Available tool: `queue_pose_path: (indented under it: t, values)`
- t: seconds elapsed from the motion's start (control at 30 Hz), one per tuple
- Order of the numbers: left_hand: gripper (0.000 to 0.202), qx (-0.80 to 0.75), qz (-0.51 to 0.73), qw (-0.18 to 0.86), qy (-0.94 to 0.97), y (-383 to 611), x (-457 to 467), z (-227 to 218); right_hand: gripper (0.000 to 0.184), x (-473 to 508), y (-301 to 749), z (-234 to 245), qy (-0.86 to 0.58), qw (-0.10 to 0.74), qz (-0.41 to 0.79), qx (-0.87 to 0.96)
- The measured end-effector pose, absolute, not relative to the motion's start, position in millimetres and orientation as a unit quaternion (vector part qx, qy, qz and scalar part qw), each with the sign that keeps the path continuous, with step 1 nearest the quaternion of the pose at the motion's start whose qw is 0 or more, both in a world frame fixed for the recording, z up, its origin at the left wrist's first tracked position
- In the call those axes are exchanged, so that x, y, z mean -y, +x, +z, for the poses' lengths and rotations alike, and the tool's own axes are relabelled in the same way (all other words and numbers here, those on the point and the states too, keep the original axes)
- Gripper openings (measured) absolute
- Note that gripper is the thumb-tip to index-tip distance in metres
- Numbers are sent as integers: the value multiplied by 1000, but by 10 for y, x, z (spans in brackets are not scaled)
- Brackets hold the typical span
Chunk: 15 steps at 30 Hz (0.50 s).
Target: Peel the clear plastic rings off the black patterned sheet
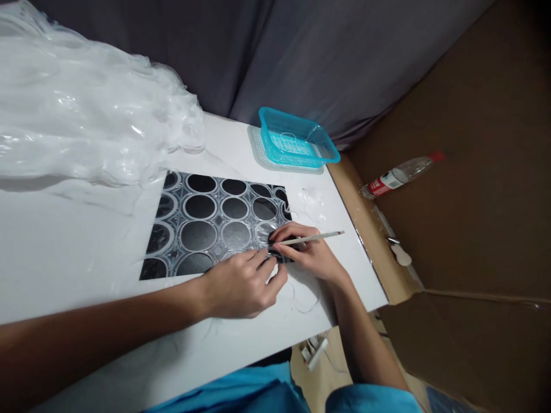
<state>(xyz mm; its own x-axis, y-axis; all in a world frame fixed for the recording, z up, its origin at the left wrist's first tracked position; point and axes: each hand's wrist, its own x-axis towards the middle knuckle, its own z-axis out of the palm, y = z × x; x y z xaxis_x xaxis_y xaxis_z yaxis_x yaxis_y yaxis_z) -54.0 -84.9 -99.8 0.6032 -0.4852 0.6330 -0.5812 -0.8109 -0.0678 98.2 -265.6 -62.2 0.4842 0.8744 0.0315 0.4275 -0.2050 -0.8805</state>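
A black mat with rows of clear round cups lies flat on the white table. My right hand rests at the mat's near right corner, fingers pinched on a thin white stick with a red tip that points right. My left hand sits just beside it, fingers curled and pressing down on a clear round piece at that same corner. What lies between the left fingertips is hidden.
A heap of clear plastic film covers the table's far left. A turquoise basket stands on a clear tray at the far edge. A plastic bottle with a red cap lies on brown cardboard to the right. Grey cloth hangs behind.
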Motion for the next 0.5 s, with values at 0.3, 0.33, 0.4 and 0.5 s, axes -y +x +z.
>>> queue_pose_path:
  t: [0.3, 0.33, 0.4, 0.5]
  values:
    - [29, 282, 314, 61, 904, -543, 851, -1011, 13, 2664, 1002, -649, -733, 463, 255, 428]
    - [29, 279, 310, 59, 907, -543, 851, -1013, 13, 2661, 1002, -645, -733, 461, 255, 431]
    - [29, 274, 300, 54, 912, -543, 852, -1014, 13, 2654, 999, -629, -732, 455, 252, 440]
    - [32, 264, 292, 46, 918, -550, 861, -1012, 12, 2645, 978, -592, -739, 432, 234, 461]
